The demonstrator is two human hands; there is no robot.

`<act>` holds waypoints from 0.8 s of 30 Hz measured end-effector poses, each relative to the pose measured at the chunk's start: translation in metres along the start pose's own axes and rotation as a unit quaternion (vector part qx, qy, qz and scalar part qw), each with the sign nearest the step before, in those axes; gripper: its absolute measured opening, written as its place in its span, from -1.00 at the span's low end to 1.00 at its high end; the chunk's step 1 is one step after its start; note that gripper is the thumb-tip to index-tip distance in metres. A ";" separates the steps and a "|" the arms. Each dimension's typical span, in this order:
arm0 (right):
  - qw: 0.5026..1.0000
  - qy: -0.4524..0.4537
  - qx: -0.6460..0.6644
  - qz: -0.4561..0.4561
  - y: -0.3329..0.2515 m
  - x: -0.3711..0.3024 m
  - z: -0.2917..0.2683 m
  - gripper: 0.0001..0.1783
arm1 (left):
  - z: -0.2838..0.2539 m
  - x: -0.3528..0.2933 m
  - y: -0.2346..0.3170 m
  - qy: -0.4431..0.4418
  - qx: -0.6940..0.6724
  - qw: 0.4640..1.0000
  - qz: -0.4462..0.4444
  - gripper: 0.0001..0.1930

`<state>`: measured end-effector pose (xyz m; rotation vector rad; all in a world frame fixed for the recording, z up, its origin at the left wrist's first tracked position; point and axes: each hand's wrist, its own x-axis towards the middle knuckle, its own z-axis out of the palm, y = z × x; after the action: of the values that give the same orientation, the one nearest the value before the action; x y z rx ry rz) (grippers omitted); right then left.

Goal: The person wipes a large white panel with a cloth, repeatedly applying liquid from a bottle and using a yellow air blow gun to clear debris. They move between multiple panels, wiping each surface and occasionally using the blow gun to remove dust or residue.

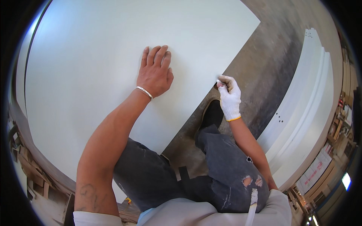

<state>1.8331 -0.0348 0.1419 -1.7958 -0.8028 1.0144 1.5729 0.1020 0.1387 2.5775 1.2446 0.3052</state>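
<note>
A large white panel lies in front of me. My left hand, bare with a silver bracelet at the wrist, rests on its surface with the fingers stretched out and nothing in them. At the panel's right edge is my right hand, in a white knit glove with a yellow cuff. Its thumb and fingers are curled together in a pinch at that edge. Something small and dark shows by the fingertips, too small to name.
More long white panels, some with small dark holes, are stacked to the right. Between them and the large panel runs a strip of grey floor. My dark shoe stands beside the panel edge. Wood offcuts lie at the lower left.
</note>
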 end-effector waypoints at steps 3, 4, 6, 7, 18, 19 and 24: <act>0.999 -0.001 -0.020 -0.024 0.001 -0.003 0.001 -0.77 | 0.000 -0.001 -0.001 -0.005 -0.002 1.000 -0.006 -0.47; 0.999 0.000 -0.035 -0.033 0.001 -0.004 0.001 -0.78 | 0.000 -0.002 -0.001 -0.006 -0.001 1.000 -0.006 -0.47; 0.995 0.000 -0.075 -0.060 -0.001 -0.003 0.002 -0.79 | -0.001 -0.002 -0.002 -0.008 -0.003 1.000 -0.006 -0.48; 0.992 -0.001 -0.101 -0.078 -0.002 -0.003 0.002 -0.80 | -0.001 -0.002 -0.002 -0.004 -0.005 1.000 -0.004 -0.48; 0.976 0.047 -0.207 0.050 -0.007 -0.020 -0.014 -0.83 | -0.002 -0.003 -0.005 0.004 -0.008 1.000 -0.004 -0.50; 0.984 0.041 -0.133 0.108 -0.010 -0.017 -0.015 -0.79 | -0.001 -0.003 -0.005 0.003 -0.013 1.000 -0.003 -0.51; 0.984 -0.076 -0.136 0.083 -0.035 0.004 -0.016 -0.79 | -0.004 -0.004 -0.005 -0.008 -0.015 1.000 -0.007 -0.51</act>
<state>1.8453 -0.0246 0.1766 -2.0640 -0.9342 1.2096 1.5655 0.1023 0.1402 2.5393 1.2426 0.2977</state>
